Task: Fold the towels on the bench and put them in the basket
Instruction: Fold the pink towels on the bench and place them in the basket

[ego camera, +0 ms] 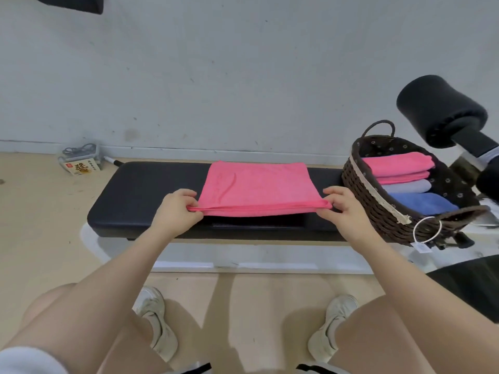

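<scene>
While the folded pink terry towel (256, 186) lies across the black padded bench (151, 195), lifted at its near edge, the left hand (176, 209) and right hand (344, 209) pinch its near corners; the dark wicker basket (378, 211) of folded towels sits at the bench's right end.

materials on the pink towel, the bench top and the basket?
Pink towel: soft napped cloth, probably microfibre; matte, drapes limp between left hand and right hand. Bench top: black padded vinyl or leather; smooth, slight sheen. Basket: dark woven wicker or rattan-like strands, printed fabric lining.
</scene>
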`<state>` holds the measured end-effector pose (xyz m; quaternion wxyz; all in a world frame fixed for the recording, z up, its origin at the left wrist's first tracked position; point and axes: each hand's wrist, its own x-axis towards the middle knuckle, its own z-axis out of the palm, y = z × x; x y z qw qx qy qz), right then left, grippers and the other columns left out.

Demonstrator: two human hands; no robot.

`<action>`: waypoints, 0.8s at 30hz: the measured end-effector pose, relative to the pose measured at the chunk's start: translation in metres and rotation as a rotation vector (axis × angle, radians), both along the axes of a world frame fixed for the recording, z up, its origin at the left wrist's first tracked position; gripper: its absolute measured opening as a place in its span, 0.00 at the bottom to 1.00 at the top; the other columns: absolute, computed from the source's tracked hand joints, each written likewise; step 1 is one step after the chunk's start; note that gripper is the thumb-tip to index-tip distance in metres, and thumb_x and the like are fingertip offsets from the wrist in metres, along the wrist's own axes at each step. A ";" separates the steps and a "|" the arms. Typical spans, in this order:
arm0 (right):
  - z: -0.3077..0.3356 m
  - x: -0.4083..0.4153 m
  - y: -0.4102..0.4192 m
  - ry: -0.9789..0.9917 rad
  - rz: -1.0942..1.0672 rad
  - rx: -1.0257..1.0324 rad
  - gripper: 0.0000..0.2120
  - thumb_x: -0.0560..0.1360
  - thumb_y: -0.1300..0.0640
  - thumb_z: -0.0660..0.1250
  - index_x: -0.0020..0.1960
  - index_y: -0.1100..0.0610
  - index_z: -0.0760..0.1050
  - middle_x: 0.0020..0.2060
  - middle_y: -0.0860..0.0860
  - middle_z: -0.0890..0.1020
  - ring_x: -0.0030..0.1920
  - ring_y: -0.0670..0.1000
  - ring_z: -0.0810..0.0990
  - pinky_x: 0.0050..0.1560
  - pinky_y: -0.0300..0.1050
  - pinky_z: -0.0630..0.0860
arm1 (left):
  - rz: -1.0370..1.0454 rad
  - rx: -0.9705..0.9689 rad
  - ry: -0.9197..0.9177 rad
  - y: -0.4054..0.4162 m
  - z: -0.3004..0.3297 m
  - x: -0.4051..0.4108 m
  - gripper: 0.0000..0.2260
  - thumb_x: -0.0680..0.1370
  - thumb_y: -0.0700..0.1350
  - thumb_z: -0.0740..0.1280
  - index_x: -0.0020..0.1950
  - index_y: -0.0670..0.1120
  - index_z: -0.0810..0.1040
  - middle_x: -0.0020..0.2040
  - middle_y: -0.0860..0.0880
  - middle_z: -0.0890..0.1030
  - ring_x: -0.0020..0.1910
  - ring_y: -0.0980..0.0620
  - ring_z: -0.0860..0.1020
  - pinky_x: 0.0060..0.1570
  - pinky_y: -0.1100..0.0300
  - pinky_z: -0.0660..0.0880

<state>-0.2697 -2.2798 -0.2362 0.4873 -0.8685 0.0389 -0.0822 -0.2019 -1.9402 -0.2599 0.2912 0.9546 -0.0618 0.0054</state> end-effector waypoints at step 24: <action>-0.034 0.073 -0.016 0.203 -0.269 0.137 0.10 0.75 0.64 0.56 0.37 0.59 0.71 0.34 0.50 0.72 0.36 0.49 0.67 0.36 0.44 0.62 | 0.118 -0.691 0.175 -0.049 -0.001 0.078 0.17 0.79 0.50 0.61 0.46 0.35 0.76 0.41 0.45 0.75 0.40 0.50 0.72 0.43 0.54 0.68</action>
